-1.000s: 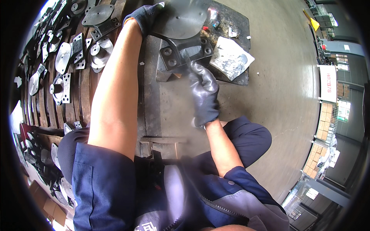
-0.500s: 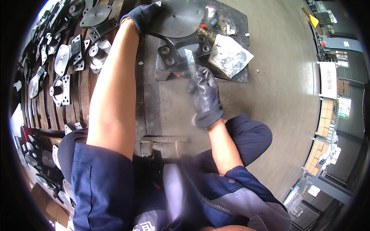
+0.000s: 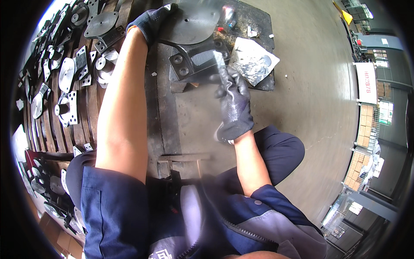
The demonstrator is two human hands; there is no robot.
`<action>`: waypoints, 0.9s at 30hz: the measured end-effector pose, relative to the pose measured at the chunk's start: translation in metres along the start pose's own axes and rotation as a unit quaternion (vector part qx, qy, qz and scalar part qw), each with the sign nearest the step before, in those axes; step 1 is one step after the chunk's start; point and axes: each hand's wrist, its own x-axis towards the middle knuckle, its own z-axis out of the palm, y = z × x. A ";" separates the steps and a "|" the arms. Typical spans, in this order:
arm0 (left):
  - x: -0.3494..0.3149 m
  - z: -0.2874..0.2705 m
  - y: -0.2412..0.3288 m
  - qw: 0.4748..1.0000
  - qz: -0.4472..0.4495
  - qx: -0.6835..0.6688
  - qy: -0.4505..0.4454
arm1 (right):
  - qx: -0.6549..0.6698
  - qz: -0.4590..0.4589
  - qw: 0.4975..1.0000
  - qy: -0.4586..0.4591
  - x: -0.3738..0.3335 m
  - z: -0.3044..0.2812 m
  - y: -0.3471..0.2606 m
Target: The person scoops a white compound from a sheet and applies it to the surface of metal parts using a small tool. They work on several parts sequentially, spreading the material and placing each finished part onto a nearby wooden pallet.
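A dark metal bracket (image 3: 202, 59), with a flat round plate (image 3: 189, 21) and bolt holes at both ends of its flange, rests on the workbench. My left hand (image 3: 151, 21), in a dark glove, is closed on the round plate's left edge; its fingertips are partly out of sight. In my gloved right hand (image 3: 235, 101) is a thin, flat grey metal strip (image 3: 221, 64), pinched between the fingers. The strip's tip lies at the flange's right end, beside a lighter grey patch. I cannot tell whether it touches.
Right of the bracket lies a white sheet with dark smears (image 3: 254, 62) on the dark workbench (image 3: 258, 21). A small clear bag with red bits (image 3: 228, 17) sits behind it. Many similar metal parts (image 3: 67, 74) cover a wooden pallet (image 3: 86, 123) at left. My knees are below the bench.
My right hand has moved the strip rightward along the flange, from near its middle to its right end. My left hand keeps its place on the plate. The whole view has shifted slightly.
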 end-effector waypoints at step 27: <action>0.003 0.011 0.015 0.952 0.100 0.285 -0.059 | 0.392 0.191 0.893 -0.111 0.007 0.027 0.011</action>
